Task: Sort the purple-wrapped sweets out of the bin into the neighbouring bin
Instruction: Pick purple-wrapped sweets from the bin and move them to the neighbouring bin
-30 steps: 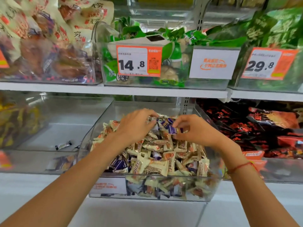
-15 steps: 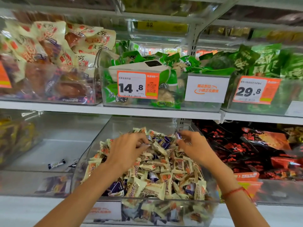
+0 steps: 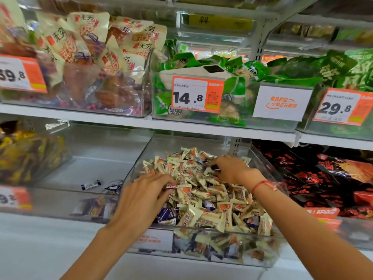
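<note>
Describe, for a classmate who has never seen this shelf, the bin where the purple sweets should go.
Find the orange 14.8 price tag on the upper shelf. Below it sits the heaped sweet bin; the target is the clear bin immediately to its left. Unlike its full neighbours, it holds only a few purple-wrapped sweets on a mostly bare floor.

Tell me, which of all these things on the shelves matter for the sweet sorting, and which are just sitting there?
In the job: sweet bin, purple-wrapped sweets, neighbouring bin, left hand, right hand.

Just there: green packets, red-and-black packets, 14.8 price tag.
</note>
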The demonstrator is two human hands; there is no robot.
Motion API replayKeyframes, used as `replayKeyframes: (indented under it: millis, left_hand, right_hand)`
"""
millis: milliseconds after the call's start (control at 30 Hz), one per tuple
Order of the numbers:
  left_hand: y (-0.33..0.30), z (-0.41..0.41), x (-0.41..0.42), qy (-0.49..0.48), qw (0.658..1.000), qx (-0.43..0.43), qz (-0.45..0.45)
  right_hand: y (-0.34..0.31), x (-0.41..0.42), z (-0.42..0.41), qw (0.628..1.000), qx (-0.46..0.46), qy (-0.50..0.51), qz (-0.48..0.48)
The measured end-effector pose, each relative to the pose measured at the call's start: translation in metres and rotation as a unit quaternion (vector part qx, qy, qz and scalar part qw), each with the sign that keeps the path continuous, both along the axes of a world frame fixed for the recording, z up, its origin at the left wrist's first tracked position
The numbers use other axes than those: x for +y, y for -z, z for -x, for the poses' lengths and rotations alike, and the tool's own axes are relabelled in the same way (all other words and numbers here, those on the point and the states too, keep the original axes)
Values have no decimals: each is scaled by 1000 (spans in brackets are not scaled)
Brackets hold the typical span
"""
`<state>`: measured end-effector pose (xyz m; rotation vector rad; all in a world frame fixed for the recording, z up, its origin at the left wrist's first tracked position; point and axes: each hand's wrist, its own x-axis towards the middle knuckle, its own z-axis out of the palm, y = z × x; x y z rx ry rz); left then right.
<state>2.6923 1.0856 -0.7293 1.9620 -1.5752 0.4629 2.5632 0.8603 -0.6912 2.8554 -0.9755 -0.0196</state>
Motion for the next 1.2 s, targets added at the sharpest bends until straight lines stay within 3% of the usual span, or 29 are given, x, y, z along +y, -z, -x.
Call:
replayKeyframes:
  millis: [100, 167, 300, 400, 500, 567, 700, 800, 900, 1033, 1133, 1200]
  left_hand:
    - [-4, 2, 0, -13, 1000, 5, -11]
    - [-6, 2, 0, -18, 1000, 8, -12]
    - [-21, 3, 8, -29, 998, 61, 19]
    - [-39, -7, 21, -49, 987, 123, 91]
    - [-47, -36, 37, -82, 961, 159, 210]
    - [-42, -60, 47, -130, 953, 138, 238]
    - [-10, -96, 54, -227, 963, 79, 123]
    - [6, -98, 47, -228, 966, 118, 29]
    - [10, -96, 40, -196, 967, 163, -1]
    - [-9, -80, 32, -176, 961, 191, 98]
    - [-33, -42, 20, -120, 963, 163, 175]
    - [-43, -13, 10, -24, 979, 143, 146]
  right_hand:
    - [-3, 6, 4, 998, -34, -19, 41]
    - [-1, 13, 13, 994, -104, -24, 38]
    - [4, 48, 25, 933, -345, -69, -75]
    - [-6, 93, 16, 893, -399, -133, -161]
    - [-19, 128, -19, 879, -389, -209, -180]
    - [-24, 140, -54, 886, -368, -235, -154]
    - [-16, 143, -121, 935, -246, -243, -84]
    - [-14, 137, -140, 964, -146, -209, -78]
    - [-16, 135, -120, 949, -181, -228, -119]
    - [-18, 130, -42, 933, -253, -243, -77]
    - [-14, 102, 21, 958, -221, -177, -48]
    - [-8, 80, 48, 977, -158, -135, -56]
